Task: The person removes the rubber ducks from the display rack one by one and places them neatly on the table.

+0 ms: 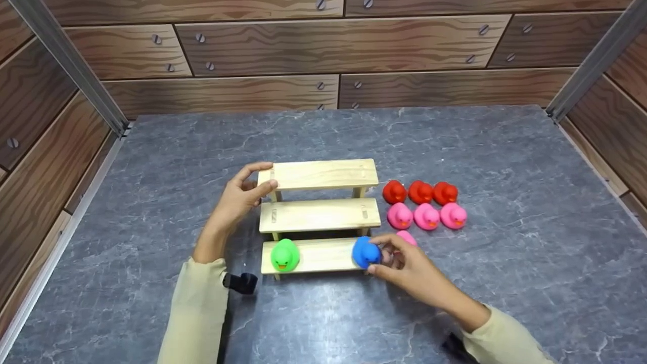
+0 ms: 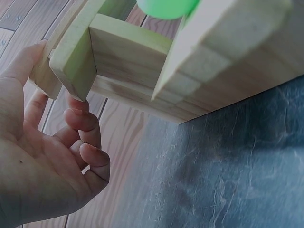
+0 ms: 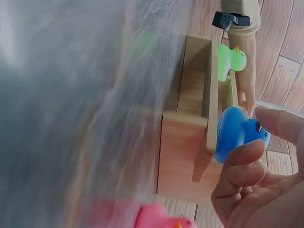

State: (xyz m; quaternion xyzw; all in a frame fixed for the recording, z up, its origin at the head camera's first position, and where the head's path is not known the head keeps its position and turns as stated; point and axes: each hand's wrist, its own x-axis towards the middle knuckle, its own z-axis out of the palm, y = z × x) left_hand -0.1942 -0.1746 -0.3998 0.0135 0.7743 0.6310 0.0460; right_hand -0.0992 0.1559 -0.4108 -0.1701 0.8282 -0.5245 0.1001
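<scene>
A three-tier wooden step stand (image 1: 319, 215) stands mid-table. My left hand (image 1: 236, 201) grips the left end of its top board, which also shows in the left wrist view between thumb and fingers (image 2: 81, 124). On the lowest board a green rubber duck (image 1: 285, 256) sits at the left. At that board's right end is a blue rubber duck (image 1: 366, 253), pinched by the thumb and fingers of my right hand (image 1: 412, 268). In the right wrist view the blue duck (image 3: 237, 134) appears against the board, its head between the fingertips.
Right of the stand, three red ducks (image 1: 420, 192) form a row, with a row of pink ducks (image 1: 427, 217) in front. Another pink duck (image 1: 407, 237) is partly hidden behind my right hand. Wood-patterned walls (image 1: 343, 45) enclose the grey marbled table (image 1: 505, 283).
</scene>
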